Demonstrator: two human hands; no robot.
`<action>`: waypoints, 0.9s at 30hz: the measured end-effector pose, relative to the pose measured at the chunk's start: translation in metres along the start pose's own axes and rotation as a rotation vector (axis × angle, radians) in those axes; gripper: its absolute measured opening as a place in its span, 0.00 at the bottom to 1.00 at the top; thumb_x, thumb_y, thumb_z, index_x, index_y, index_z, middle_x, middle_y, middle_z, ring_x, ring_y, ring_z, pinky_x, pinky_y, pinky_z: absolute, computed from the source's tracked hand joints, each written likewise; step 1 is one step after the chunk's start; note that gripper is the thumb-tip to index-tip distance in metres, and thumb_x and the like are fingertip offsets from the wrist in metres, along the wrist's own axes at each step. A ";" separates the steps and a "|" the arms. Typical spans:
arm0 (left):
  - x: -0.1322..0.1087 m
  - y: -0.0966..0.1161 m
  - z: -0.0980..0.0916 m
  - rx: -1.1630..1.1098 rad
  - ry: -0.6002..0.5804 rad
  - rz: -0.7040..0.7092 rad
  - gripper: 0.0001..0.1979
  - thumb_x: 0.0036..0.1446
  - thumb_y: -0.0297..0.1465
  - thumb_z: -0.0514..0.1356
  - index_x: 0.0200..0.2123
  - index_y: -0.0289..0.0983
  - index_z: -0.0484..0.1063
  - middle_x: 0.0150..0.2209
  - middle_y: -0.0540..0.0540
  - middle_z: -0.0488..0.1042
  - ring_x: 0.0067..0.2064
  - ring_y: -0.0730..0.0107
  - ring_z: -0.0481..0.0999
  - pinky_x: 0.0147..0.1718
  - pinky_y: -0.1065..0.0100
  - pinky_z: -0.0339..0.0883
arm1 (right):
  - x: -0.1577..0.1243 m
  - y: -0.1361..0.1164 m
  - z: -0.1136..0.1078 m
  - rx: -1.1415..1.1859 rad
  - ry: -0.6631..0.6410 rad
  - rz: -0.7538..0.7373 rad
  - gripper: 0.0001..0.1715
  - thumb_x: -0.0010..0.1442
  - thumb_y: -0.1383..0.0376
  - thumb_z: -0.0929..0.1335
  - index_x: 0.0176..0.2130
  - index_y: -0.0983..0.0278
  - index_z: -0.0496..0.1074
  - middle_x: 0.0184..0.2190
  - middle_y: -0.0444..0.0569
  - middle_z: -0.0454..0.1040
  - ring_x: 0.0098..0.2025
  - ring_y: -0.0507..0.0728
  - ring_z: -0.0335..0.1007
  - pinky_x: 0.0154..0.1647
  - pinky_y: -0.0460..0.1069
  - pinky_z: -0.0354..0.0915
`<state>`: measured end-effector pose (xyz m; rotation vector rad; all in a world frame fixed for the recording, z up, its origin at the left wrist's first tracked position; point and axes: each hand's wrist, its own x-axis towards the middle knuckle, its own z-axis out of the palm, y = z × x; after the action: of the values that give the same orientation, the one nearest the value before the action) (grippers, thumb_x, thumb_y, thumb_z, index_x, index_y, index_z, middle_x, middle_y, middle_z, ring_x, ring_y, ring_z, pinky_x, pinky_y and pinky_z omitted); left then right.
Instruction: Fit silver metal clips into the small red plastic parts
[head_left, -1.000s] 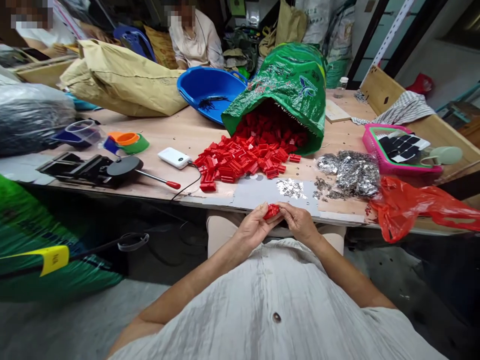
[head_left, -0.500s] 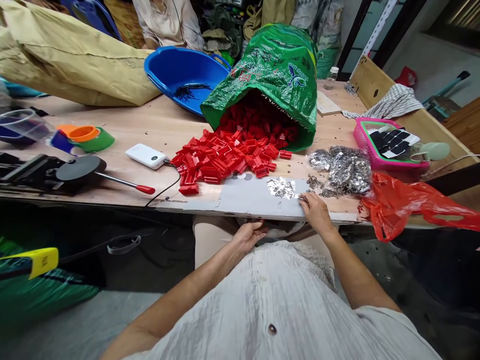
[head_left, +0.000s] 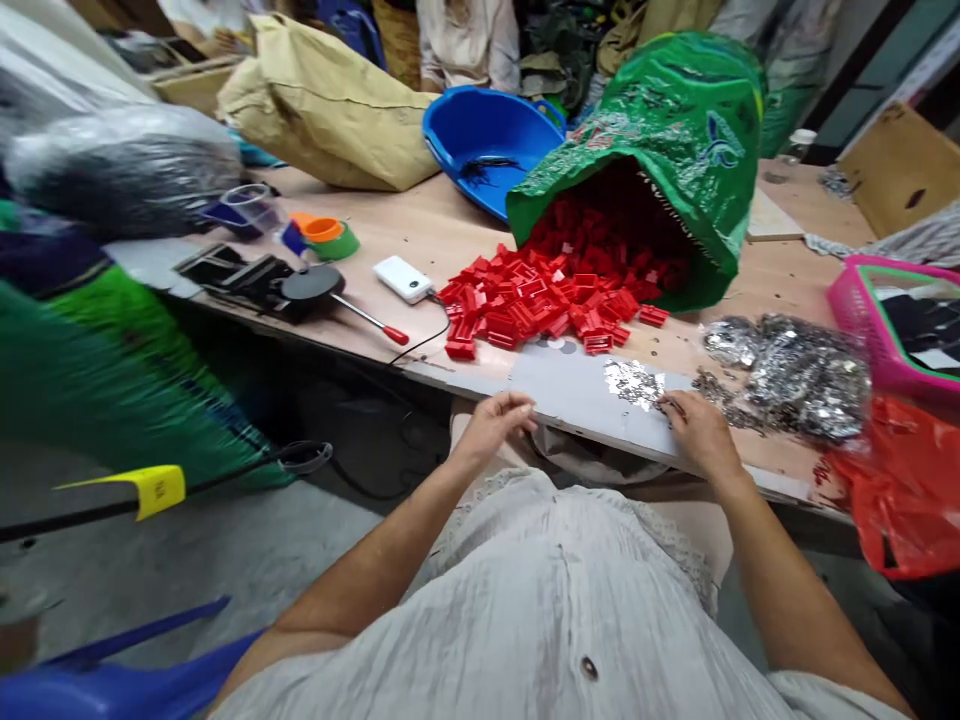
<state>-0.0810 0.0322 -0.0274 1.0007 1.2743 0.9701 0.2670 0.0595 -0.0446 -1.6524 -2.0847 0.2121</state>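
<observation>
Curls fingers of the right hand (head_left: 699, 432) at thin, shiny metal pieces (head_left: 631, 383); cannot tell whether pinching any. Holds left hand (head_left: 495, 425) released, half-curled, by the front edge of the surface (head_left: 360, 215), near bare grey sheet (head_left: 566, 390). Shows angular red plastic blocks (head_left: 521, 300) heaped at the mouth of a glossy, crinkled green sack (head_left: 667, 110) with blurred lettering and 1 blue emblem (head_left: 721, 148).

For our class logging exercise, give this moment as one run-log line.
left hand: loosely open, nothing visibly held | right hand: fingertips at small shiny pieces | red parts: heaped at mouth of green sack
</observation>
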 end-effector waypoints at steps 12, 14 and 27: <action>0.061 0.019 -0.083 1.145 0.708 0.403 0.12 0.55 0.25 0.59 0.43 0.38 0.77 0.53 0.36 0.69 0.55 0.48 0.64 0.55 0.52 0.59 | -0.003 0.006 -0.001 -0.083 0.062 0.067 0.07 0.59 0.61 0.63 0.35 0.61 0.66 0.31 0.50 0.74 0.31 0.59 0.70 0.33 0.51 0.61; 0.058 0.019 -0.080 1.015 0.681 0.433 0.08 0.56 0.25 0.59 0.37 0.38 0.77 0.51 0.37 0.71 0.56 0.48 0.64 0.57 0.50 0.57 | -0.003 0.006 -0.001 -0.081 0.055 0.087 0.07 0.58 0.60 0.63 0.35 0.60 0.66 0.31 0.50 0.75 0.31 0.60 0.70 0.33 0.52 0.61; 0.016 0.021 0.014 -0.581 -0.027 -0.072 0.20 0.49 0.33 0.69 0.45 0.37 0.70 0.38 0.44 0.79 0.36 0.65 0.80 0.31 0.71 0.71 | -0.002 -0.003 -0.002 0.060 0.068 0.005 0.12 0.63 0.60 0.61 0.42 0.61 0.71 0.40 0.53 0.77 0.41 0.62 0.74 0.43 0.54 0.65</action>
<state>-0.0668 0.0532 -0.0110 0.5091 0.9145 1.1744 0.2660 0.0565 -0.0425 -1.6076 -2.0040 0.2153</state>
